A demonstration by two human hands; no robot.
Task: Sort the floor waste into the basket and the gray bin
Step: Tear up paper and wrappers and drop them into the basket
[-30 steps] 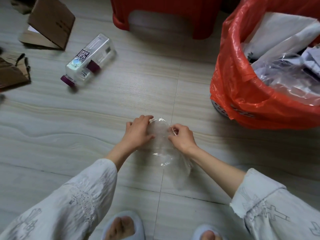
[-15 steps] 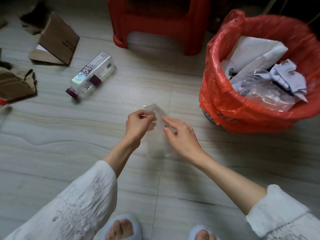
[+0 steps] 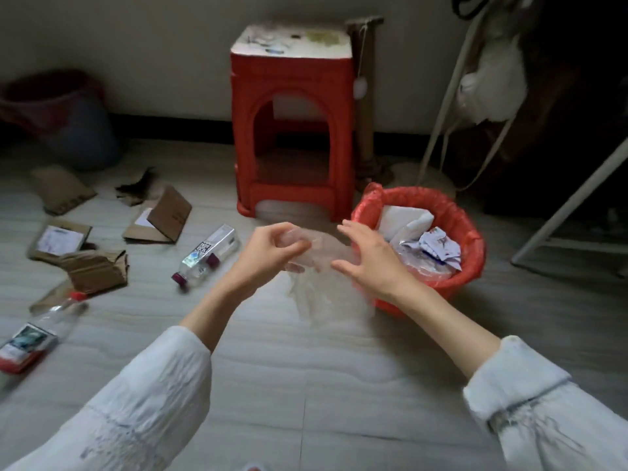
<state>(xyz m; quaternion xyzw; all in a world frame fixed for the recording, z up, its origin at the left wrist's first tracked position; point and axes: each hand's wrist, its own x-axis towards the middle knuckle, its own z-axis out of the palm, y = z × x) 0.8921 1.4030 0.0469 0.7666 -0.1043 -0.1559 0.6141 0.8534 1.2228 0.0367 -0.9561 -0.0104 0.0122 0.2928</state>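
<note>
A clear plastic film [image 3: 314, 283] hangs above the floor. My left hand [image 3: 272, 253] pinches its top corner. To the film's right, my right hand [image 3: 368, 260] has its fingers spread and bent, and I cannot tell whether they touch it. Just right of my hands stands the basket [image 3: 470, 253], lined with a red bag and holding paper and plastic waste. A gray bin [image 3: 68, 120] with a dark red liner stands far left by the wall.
Two plastic bottles lie on the floor: one with a purple cap [image 3: 207, 254], one with a red cap [image 3: 40, 329]. Several cardboard pieces [image 3: 98, 270] are scattered at left. A red stool [image 3: 292, 127] stands behind, a white metal frame [image 3: 571, 202] at right.
The film has been lifted off the floor. My right hand let go of it and opened. The view tilted up, showing the stool, the wall and the gray bin.
</note>
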